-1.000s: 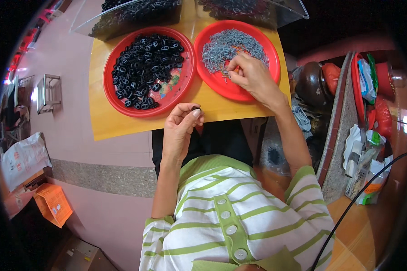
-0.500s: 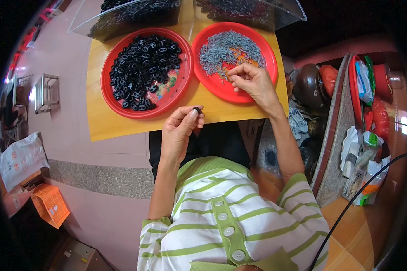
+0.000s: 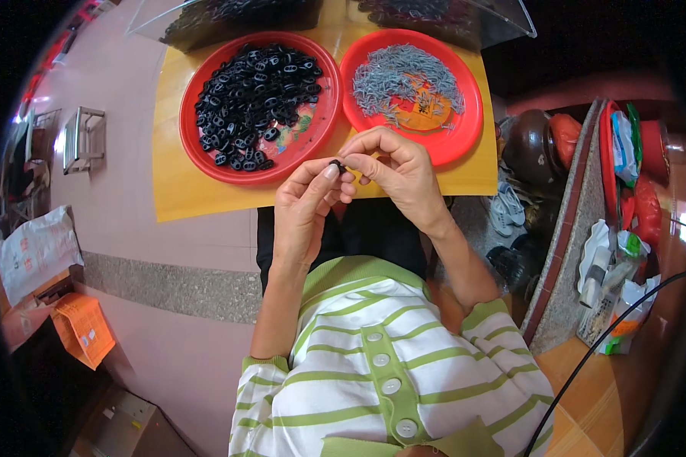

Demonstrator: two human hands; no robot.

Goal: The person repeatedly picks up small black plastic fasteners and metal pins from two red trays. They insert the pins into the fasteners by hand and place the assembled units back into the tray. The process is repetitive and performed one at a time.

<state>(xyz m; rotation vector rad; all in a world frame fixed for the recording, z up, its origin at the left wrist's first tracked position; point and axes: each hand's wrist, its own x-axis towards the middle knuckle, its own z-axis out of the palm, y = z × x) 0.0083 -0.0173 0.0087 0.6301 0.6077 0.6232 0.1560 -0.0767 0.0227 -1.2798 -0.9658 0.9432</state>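
Observation:
My left hand (image 3: 301, 209) pinches a small black plastic piece (image 3: 336, 164) between thumb and fingers, just off the table's near edge. Right beside it, my right hand (image 3: 400, 177) has thumb and forefinger pressed together at that piece; anything between those fingertips is too small to make out. Beyond my left hand stands a round red tray (image 3: 325, 126) heaped with black plastic pieces (image 3: 251, 95), many with two holes. A second red tray (image 3: 471, 114), beyond my right hand, holds a pile of small grey screw-like pins (image 3: 404, 72) around its orange printed bottom.
Both trays rest on a yellow tabletop (image 3: 177, 194). Clear bins (image 3: 240, 23) of dark parts stand along its far side. To the right are a brown jar (image 3: 527, 143), shoes (image 3: 505, 209) and a stone ledge (image 3: 568, 221). A metal stool (image 3: 84, 139) stands at left.
My right hand has left the tray of grey pins and come left and nearer, to the black piece. My left hand keeps its pinch. The whole view has shifted slightly.

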